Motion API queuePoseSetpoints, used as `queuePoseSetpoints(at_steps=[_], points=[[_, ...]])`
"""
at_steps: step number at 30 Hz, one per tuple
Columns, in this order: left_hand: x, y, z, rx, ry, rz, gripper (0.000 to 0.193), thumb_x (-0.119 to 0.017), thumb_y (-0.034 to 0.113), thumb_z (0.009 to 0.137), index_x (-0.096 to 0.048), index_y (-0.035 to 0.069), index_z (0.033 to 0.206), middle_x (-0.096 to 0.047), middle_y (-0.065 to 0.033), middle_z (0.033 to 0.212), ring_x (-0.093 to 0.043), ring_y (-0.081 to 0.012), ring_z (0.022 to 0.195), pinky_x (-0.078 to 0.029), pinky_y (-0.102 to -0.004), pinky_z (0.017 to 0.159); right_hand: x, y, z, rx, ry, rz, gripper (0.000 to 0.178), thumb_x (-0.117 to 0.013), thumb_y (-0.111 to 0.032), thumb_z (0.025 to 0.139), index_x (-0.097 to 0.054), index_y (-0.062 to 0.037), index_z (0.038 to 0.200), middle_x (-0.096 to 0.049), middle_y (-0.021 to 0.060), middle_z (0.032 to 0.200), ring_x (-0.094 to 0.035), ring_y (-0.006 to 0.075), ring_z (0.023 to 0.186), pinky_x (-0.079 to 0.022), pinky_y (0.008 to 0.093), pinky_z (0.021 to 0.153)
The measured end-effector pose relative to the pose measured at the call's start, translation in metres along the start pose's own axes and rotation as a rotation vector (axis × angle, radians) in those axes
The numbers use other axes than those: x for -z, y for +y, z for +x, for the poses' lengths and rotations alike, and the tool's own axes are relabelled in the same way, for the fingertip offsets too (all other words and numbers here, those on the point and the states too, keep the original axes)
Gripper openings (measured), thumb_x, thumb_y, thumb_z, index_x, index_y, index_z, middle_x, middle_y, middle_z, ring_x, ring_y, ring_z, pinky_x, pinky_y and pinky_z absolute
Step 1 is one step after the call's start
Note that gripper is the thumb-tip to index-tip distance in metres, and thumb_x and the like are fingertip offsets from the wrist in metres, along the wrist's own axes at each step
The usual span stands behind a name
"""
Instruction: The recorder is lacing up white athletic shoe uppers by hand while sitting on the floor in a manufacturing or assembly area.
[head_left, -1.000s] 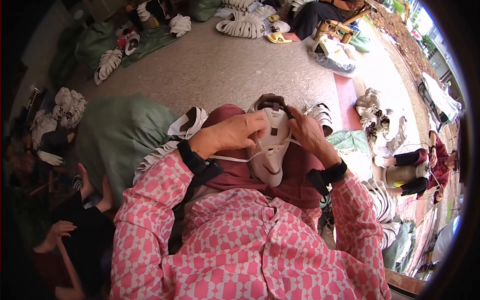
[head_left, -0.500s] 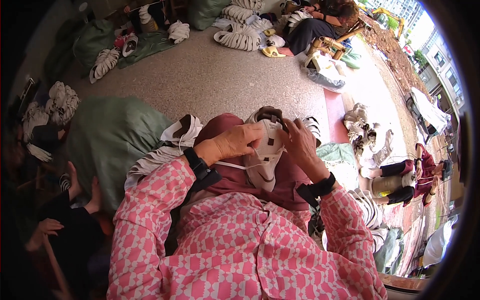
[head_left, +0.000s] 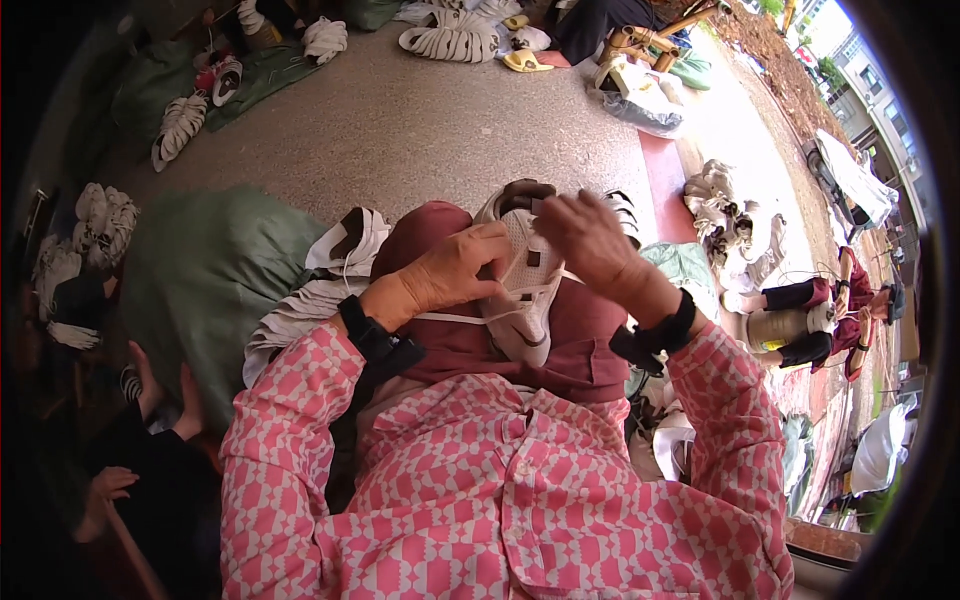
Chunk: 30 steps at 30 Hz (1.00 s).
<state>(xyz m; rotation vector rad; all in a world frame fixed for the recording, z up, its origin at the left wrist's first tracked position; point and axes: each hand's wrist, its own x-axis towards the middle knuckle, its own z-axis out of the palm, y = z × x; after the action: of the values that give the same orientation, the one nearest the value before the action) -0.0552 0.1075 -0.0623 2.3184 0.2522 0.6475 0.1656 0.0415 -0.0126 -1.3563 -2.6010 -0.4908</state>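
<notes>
A beige-white shoe upper (head_left: 522,335) with a brown-lined collar lies on my lap, its toe pointing toward me. My left hand (head_left: 455,268) is at its left side, fingertips pinched together on a white shoelace (head_left: 455,319). The lace loops loosely across the front of the upper and trails off to the left. Over the right side of the collar hovers my right hand (head_left: 590,240), smeared by motion; whether it grips the lace does not show. Both wrists wear black straps.
A large green sack (head_left: 205,290) bulges at my left, with stacked white shoe uppers (head_left: 300,320) beside it. More uppers (head_left: 725,225) are piled to the right. A person in dark red (head_left: 850,310) sits at the far right; another person's hand (head_left: 108,490) shows at lower left.
My right hand has lifted and turned over the shoe's collar, now blurred. My left hand has shifted slightly left and up. The whole view has tilted downward a little.
</notes>
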Motion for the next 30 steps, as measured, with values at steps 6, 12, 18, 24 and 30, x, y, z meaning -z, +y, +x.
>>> queuePoseSetpoints(at_steps=[6, 12, 18, 24, 30], points=[[-0.016, 0.030, 0.011, 0.111, -0.014, 0.133, 0.035, -0.081, 0.039, 0.067, -0.062, 0.009, 0.072, -0.052, -0.0046, 0.089, -0.052, -0.0254, 0.089, -0.046, -0.0371, 0.077, 0.042, 0.104, -0.052, -0.867, -0.047, 1.041, 0.027, -0.060, -0.027, 0.093, -0.064, -0.0010, 0.101, -0.066, 0.0111, 0.103, -0.063, 0.0151, 0.077, -0.048, 0.0307, 0.063], [-0.046, 0.054, 0.013, 0.312, 0.091, 0.461, 0.030, -0.081, 0.035, 0.065, -0.063, 0.011, 0.068, -0.050, -0.0042, 0.092, -0.050, -0.0259, 0.094, -0.047, -0.0396, 0.082, 0.037, 0.053, -0.026, -0.596, 0.325, 2.523, 0.022, -0.043, -0.013, 0.096, -0.060, 0.0003, 0.096, -0.060, 0.0200, 0.119, -0.060, 0.0332, 0.111, -0.050, 0.0435, 0.095], [-0.028, 0.033, 0.012, 0.306, -0.026, 0.256, 0.017, -0.072, 0.025, 0.073, -0.067, 0.009, 0.074, -0.055, -0.0047, 0.096, -0.050, -0.0291, 0.099, -0.044, -0.0392, 0.085, 0.024, 0.095, -0.042, -0.719, 0.659, 2.563, 0.021, -0.040, -0.010, 0.095, -0.054, 0.0024, 0.086, -0.059, 0.0221, 0.114, -0.057, 0.0366, 0.113, -0.040, 0.0519, 0.107], [0.005, 0.027, 0.028, 0.429, -0.377, -0.217, 0.020, -0.076, 0.021, 0.077, -0.069, 0.004, 0.082, -0.053, -0.0025, 0.096, -0.051, -0.0191, 0.098, -0.041, -0.0301, 0.085, 0.037, 0.212, -0.133, -0.924, 1.295, 2.353, 0.007, -0.043, 0.000, 0.092, -0.045, 0.0067, 0.092, -0.059, 0.0237, 0.096, -0.062, 0.0369, 0.095, -0.038, 0.0602, 0.107], [-0.001, 0.020, 0.025, 0.334, -0.301, -0.112, 0.023, -0.079, 0.024, 0.071, -0.072, 0.006, 0.084, -0.056, -0.0039, 0.093, -0.055, -0.0196, 0.092, -0.042, -0.0337, 0.088, 0.078, 0.301, -0.245, -0.956, 1.686, 2.172, 0.014, -0.044, 0.003, 0.093, -0.045, 0.0093, 0.105, -0.059, 0.0210, 0.093, -0.062, 0.0321, 0.088, -0.043, 0.0592, 0.102]])
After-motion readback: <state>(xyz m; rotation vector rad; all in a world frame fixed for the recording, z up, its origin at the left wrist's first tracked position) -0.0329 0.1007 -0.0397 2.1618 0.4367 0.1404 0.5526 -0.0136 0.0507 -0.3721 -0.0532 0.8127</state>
